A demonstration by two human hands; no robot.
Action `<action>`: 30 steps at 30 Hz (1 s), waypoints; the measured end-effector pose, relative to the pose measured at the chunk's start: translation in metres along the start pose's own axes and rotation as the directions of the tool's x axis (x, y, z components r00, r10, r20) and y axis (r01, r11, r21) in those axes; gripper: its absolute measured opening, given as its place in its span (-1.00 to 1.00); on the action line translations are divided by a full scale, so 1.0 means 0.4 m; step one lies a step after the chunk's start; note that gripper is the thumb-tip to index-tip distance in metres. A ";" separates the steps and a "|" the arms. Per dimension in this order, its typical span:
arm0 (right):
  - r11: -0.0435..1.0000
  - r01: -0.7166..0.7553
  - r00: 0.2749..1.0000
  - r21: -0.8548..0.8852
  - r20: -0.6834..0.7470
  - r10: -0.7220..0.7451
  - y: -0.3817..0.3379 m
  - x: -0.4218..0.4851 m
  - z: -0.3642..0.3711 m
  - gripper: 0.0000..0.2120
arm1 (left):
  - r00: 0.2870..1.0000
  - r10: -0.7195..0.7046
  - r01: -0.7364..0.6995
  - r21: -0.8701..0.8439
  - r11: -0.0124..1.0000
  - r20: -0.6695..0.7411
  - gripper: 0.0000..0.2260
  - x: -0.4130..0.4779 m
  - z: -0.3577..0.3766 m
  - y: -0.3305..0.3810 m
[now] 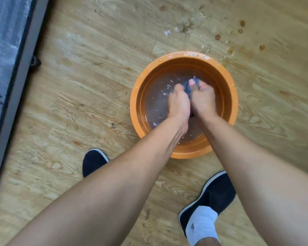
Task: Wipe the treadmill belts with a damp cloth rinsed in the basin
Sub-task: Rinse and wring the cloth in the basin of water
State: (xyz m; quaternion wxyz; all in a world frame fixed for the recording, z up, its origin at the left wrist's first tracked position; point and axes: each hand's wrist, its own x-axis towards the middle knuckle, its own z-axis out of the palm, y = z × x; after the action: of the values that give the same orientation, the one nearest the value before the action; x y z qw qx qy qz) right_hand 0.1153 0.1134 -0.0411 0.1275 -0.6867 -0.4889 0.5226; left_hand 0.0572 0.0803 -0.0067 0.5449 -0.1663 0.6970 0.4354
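A: Listing the grip first: our left hand and right hand are both clenched on the dark blue cloth, fists side by side, cloth bunched between them.

B: Purpose of that hold?

A: Rinsing or wringing, we judge; two fists set close let us twist the cloth. Which of the two, we cannot tell.

B: Location of the item?

A: Inside the orange basin, at the water, so drips fall back in. Pale flecks float there.

B: Surroundings?

A: Basin stands on the wooden floor, just ahead of our dark shoe. Treadmill belt lies far left, well apart; wiping, we judge, comes once the cloth is only damp.
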 end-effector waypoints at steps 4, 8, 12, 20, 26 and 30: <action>0.959 -0.188 0.981 0.212 0.080 0.175 0.061 0.041 -0.028 -0.80 | 0.993 0.067 -0.070 0.022 0.997 0.094 -0.79 -0.043 0.023 0.026; 0.948 -0.309 0.950 0.077 -0.020 0.311 0.100 0.033 -0.035 -0.87 | 0.996 0.034 -0.035 -0.018 0.999 -0.078 -0.77 -0.044 -0.045 0.002; 0.964 -0.265 0.964 -0.028 -0.010 0.265 0.067 0.019 -0.054 -0.68 | 0.979 0.015 -0.004 0.052 0.999 -0.204 -0.54 -0.025 -0.139 -0.037; 0.674 -0.586 0.810 0.450 0.303 0.502 -0.034 -0.100 -0.207 -0.92 | 0.972 -0.229 0.233 0.105 0.967 -0.049 -0.65 -0.049 -0.219 0.008; 0.363 -0.600 0.771 0.713 0.393 0.502 -0.053 -0.031 -0.179 -0.69 | 0.927 -0.365 0.373 -0.342 0.862 0.091 -0.72 0.019 -0.197 0.090; 0.905 -0.317 0.948 0.284 0.072 0.310 -0.012 -0.002 -0.129 -0.62 | 0.980 -0.169 0.150 -0.169 0.974 -0.109 -0.53 0.028 -0.156 0.049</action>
State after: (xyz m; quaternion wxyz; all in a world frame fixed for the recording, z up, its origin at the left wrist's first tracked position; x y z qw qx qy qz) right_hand 0.1564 0.1323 -0.0155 0.1358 -0.7231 -0.2912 0.6114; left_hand 0.0011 0.0450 -0.0070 0.5192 -0.2915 0.6763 0.4338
